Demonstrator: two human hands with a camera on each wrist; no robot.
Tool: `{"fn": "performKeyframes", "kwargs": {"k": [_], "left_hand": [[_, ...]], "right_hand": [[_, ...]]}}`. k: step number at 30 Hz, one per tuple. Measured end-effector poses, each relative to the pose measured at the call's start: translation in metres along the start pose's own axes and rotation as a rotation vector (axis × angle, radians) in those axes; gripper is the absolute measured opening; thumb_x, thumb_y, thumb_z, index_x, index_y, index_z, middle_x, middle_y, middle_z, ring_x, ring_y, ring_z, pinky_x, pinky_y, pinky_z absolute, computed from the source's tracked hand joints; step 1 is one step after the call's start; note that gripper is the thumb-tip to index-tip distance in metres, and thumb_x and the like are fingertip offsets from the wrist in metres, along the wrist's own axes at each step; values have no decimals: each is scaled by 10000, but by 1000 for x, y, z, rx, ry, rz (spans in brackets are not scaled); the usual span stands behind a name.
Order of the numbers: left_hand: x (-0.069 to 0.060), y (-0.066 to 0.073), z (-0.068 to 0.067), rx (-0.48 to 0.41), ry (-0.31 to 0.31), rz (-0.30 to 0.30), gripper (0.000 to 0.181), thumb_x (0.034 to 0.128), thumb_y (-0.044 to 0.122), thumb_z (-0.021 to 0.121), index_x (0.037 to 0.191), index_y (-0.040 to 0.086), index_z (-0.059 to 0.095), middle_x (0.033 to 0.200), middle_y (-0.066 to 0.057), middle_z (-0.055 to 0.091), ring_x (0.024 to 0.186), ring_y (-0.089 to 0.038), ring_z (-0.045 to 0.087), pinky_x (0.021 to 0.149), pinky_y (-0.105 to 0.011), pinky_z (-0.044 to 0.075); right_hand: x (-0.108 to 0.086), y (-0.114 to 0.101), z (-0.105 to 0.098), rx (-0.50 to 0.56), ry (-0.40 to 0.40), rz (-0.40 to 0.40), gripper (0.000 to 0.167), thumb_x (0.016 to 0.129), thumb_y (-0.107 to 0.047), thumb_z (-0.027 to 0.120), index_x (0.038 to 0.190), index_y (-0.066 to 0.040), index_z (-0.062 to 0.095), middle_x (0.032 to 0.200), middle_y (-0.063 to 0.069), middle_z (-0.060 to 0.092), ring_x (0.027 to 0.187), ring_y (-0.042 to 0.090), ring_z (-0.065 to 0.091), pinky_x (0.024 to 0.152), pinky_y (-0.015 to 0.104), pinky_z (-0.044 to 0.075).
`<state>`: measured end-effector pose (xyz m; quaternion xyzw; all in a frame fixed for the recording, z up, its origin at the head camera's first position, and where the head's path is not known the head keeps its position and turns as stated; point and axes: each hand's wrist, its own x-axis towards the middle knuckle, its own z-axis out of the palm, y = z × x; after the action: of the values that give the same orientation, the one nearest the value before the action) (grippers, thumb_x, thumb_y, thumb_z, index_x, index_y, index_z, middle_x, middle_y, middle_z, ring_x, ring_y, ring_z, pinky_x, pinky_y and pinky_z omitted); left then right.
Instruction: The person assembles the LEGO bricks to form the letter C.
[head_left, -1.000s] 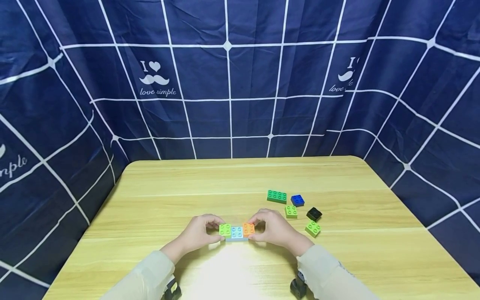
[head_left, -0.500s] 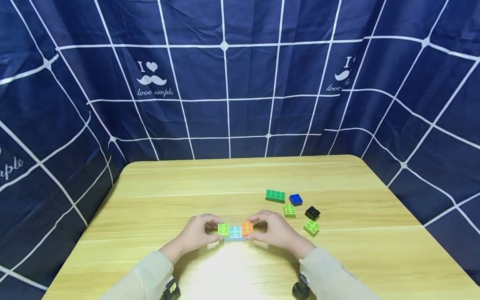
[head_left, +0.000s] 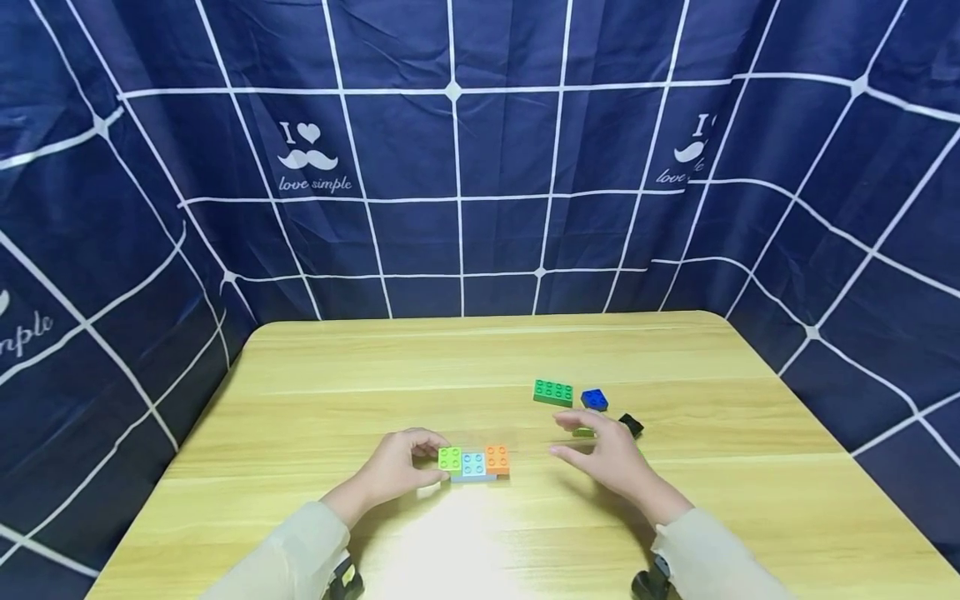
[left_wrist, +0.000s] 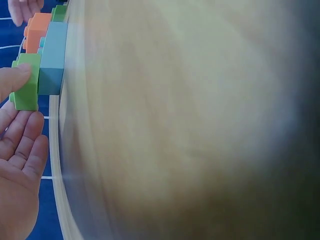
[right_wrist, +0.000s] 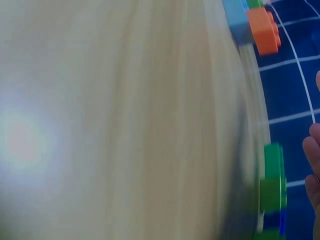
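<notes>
My left hand (head_left: 397, 467) pinches a lime green brick (head_left: 450, 461) between thumb and fingers. That brick sits on the left end of a light blue brick (left_wrist: 54, 50), and an orange brick (head_left: 497, 459) sits on its right end. Both overhang the ends, and blue studs show between them. To the right, my right hand (head_left: 615, 458) is off the joined bricks, thumb and fingers apart, holding nothing. It hovers near the loose bricks, partly covering one lime brick (head_left: 583, 432) and a black brick (head_left: 632, 426). A second loose lime brick is hidden behind it.
A long green brick (head_left: 553, 392) and a dark blue brick (head_left: 595, 400) lie on the wooden table (head_left: 360, 358) beyond the right hand. A navy curtain (head_left: 412, 242) with white lines surrounds the table's back and sides.
My right hand has let go of the orange brick and moved right toward the loose bricks. The left hand and the joined bricks stay in place.
</notes>
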<state>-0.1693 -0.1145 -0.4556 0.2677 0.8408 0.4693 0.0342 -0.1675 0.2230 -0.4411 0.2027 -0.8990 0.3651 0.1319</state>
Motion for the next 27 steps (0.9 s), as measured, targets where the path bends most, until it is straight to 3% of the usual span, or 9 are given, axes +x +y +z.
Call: {"fn": "performKeyframes", "kwargs": {"k": [11, 18, 21, 27], "left_hand": [[0, 0, 3, 4, 7, 2, 309, 760, 110, 796, 1041, 67, 675, 981, 50, 645, 881, -135, 601, 810, -288, 526], [0, -2, 2, 9, 14, 3, 309, 762, 114, 796, 1042, 69, 673, 976, 54, 641, 882, -146, 599, 809, -295, 527], [0, -2, 2, 9, 12, 2, 311, 764, 119, 795, 1044, 68, 672, 973, 54, 640, 886, -153, 600, 813, -296, 527], [0, -1, 2, 20, 5, 0, 316, 767, 128, 795, 1051, 68, 670, 969, 61, 636, 891, -161, 601, 818, -286, 521]], "right_hand": [[-27, 32, -33, -155, 168, -43, 472, 686, -164, 863, 1113, -95, 673, 992, -17, 675, 874, 147, 613, 757, 367, 524], [-40, 42, -41, -192, 201, 5, 487, 662, -196, 878, 1095, -98, 680, 968, -52, 660, 868, 104, 589, 830, 219, 415], [-44, 44, -42, -197, 196, 32, 499, 660, -213, 880, 1101, -98, 677, 965, -44, 657, 855, 132, 603, 814, 265, 463], [-50, 47, -43, -190, 161, 129, 535, 673, -291, 869, 1110, -66, 658, 993, 52, 659, 839, 259, 658, 767, 467, 537]]}}
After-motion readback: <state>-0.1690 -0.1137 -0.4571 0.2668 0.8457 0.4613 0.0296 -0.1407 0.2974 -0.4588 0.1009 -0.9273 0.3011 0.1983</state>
